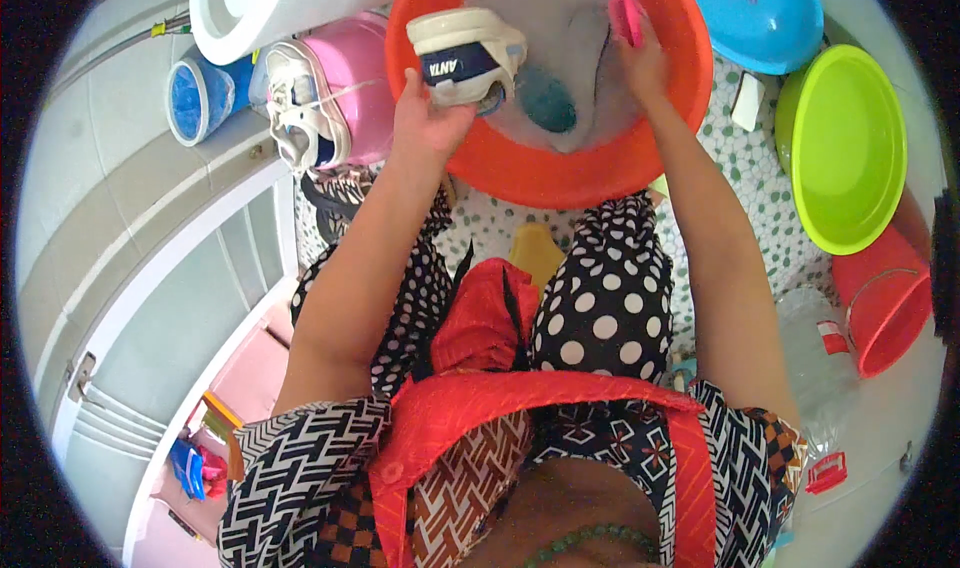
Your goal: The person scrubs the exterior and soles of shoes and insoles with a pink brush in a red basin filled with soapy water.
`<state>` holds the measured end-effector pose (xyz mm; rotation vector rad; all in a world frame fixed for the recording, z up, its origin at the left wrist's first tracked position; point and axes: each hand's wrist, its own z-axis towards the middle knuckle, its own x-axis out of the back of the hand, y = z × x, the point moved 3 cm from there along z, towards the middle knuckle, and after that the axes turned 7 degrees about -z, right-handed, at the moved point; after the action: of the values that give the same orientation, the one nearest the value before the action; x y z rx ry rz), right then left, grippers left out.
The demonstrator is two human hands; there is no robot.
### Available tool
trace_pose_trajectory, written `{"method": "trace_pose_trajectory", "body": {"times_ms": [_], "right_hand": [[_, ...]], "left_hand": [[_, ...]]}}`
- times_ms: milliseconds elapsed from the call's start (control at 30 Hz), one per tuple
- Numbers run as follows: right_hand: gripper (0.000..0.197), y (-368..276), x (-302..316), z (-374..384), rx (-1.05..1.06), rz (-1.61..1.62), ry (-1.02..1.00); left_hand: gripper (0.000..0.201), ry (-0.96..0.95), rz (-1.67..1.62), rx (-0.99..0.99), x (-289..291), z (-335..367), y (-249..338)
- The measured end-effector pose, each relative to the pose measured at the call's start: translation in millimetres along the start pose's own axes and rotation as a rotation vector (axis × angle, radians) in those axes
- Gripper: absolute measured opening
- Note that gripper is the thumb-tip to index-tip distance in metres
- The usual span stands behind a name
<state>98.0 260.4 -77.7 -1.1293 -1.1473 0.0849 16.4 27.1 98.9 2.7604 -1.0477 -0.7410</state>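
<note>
A large red basin (550,180) holds cloudy grey, sudsy water. My left hand (432,118) grips a white sneaker with a navy heel (465,53), tilted over the basin's left side. At the basin's right side, my right hand (643,68) is closed around a bright pink brush (627,18); its bristles cannot be seen. Between the hands, a dark teal shape (548,103) shows in the water, too murky to name. A matching white sneaker (300,108) with loose laces rests against a pink bucket (355,83), left of the basin.
A blue basin (755,18) and a lime green basin (850,148) stand at the right, with a red bucket (885,298) nearer me. A white tub (300,8) and a blue pail (205,98) are at the far left. A glazed door (190,298) borders the left.
</note>
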Motion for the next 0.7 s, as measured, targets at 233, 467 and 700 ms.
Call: {"method": "trace_pose_trajectory", "body": {"times_ms": [233,467,700], "right_hand": [[0.058,1.7,-22.8,-21.2,-0.554,0.520,-0.389],[0.056,-158.6,6.6,-69.5,-0.133,1.278,-0.584],[0.056,-98.8,-21.4,-46.7,-0.302,1.052,-0.544]], "left_hand": [[0.046,-0.090,-0.048,0.033,3.7,19.1,3.1],[0.037,-0.152,0.978,-0.193,45.2,44.7,34.6],[0.030,-0.253,-0.075,0.437,7.7,3.2,-4.1]]}}
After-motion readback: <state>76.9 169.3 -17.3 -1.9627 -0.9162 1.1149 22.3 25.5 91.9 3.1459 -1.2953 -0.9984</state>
